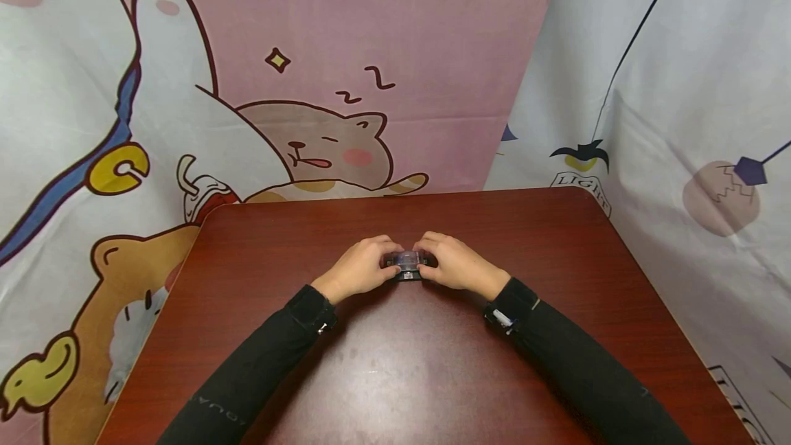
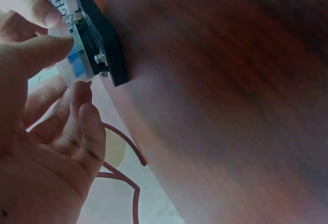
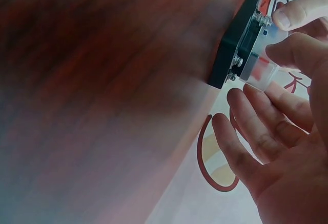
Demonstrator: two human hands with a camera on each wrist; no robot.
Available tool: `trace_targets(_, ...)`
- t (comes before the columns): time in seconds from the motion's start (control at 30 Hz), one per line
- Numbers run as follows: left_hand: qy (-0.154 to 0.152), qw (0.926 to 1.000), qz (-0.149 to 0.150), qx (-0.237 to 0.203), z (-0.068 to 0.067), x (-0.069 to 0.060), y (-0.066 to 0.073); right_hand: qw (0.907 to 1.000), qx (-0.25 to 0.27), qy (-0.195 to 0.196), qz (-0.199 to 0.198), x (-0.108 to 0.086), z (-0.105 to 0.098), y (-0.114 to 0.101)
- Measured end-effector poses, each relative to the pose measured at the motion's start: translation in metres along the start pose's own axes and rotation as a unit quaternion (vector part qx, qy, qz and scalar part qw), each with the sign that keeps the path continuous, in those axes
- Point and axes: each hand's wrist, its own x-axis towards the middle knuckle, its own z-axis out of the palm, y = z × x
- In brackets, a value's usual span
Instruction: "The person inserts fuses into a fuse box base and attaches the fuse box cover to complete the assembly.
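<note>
A small device with a black base [image 1: 408, 276], metal screw terminals and a clear plastic cover [image 1: 408, 259] stands on the table near its back half. My left hand [image 1: 361, 266] grips its left side, thumb in front and fingers behind. From the other side, my right hand [image 1: 460, 263] holds the right end the same way. The left wrist view shows the black base [image 2: 110, 44] against the tabletop and the thumbs on the clear cover [image 2: 77, 65]. Metal screws [image 3: 237, 61] show along the base in the right wrist view. The fingers partly hide the cover.
The reddish-brown wooden table [image 1: 383, 362] has rounded back corners. Behind it hangs a pink and white cartoon cloth [image 1: 432, 53], and a white printed cloth [image 1: 655, 122] hangs along the right side. Both forearms in black sleeves [image 1: 247, 369] reach across the table.
</note>
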Motion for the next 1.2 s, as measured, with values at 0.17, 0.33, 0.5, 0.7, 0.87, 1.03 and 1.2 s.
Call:
trace_targets(0.17,0.002,1.0000,0.001,-0.004,0.0010,0.0000,-0.0003,1.0000,0.003,-0.001,0.000,0.0005,0.0006,0.0001)
trace_targets(0.33,-0.002,1.0000,-0.001,-0.005,0.0023,-0.0004,-0.0009,1.0000,0.003,-0.004,0.000,0.0007,0.0016,0.0000)
trace_targets(0.5,-0.003,1.0000,-0.001,0.000,0.0035,0.0002,-0.0022,1.0000,0.000,-0.007,-0.003,0.0009,0.0024,0.0004)
trace_targets(0.7,-0.003,1.0000,-0.003,0.000,0.0044,-0.0001,-0.0025,0.9999,-0.001,-0.011,-0.004,0.0016,0.0025,0.0014)
trace_targets(0.87,-0.006,0.9999,-0.005,0.009,0.0062,-0.0010,-0.0031,0.9998,-0.008,-0.018,0.006,0.0014,0.0040,0.0018)
trace_targets(1.03,-0.005,0.9998,-0.007,0.018,0.0073,-0.0012,-0.0031,0.9996,-0.020,-0.018,0.007,0.0006,0.0051,0.0015)
trace_targets(1.2,-0.002,0.9998,-0.009,0.019,0.0068,-0.0016,-0.0020,0.9994,-0.029,-0.019,0.001,0.0000,0.0050,0.0023)
